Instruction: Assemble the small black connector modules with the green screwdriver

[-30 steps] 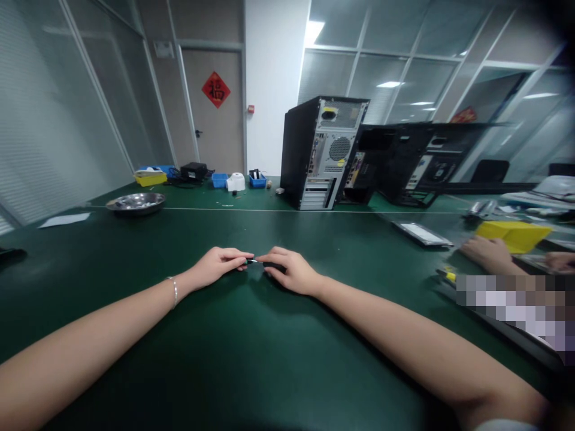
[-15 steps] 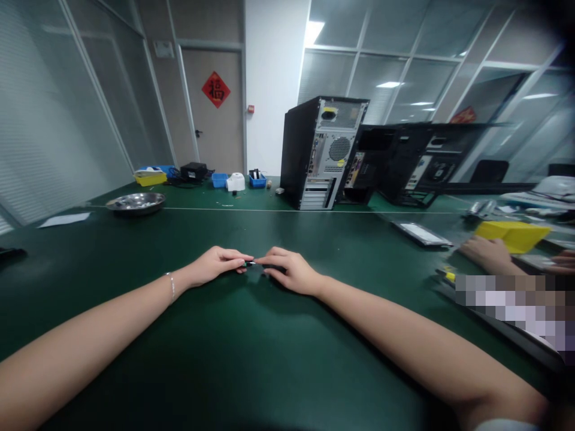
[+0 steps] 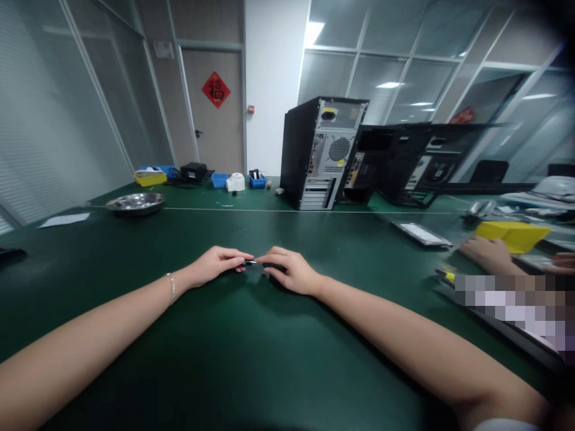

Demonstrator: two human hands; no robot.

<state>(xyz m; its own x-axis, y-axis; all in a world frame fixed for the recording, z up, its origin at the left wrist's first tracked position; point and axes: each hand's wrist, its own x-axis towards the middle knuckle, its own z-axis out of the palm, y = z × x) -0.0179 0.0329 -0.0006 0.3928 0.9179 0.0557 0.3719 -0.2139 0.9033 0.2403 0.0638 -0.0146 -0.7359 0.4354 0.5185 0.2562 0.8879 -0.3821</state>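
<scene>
My left hand [image 3: 220,263] rests low over the green tabletop [image 3: 251,359], thumb and fingers closed on a small dark piece with a pale tip [image 3: 250,263]. Its kind is too small to make out, and most of it is hidden by the fingers. Close on its right is my right hand [image 3: 290,270]. The index fingertip there reaches the pale tip, while the thumb stays apart below, with a dark gap between them. Whether that fingertip presses on the tip or only lies beside it, I cannot tell.
A metal bowl [image 3: 137,204] stands at the far left. Computer cases [image 3: 323,152] line the back right, beyond a flat silver drive [image 3: 423,234]. Another person's hand [image 3: 489,254] is at the right beside a yellow folded sheet [image 3: 514,235]. Small blue bins [image 3: 220,180] sit at the back.
</scene>
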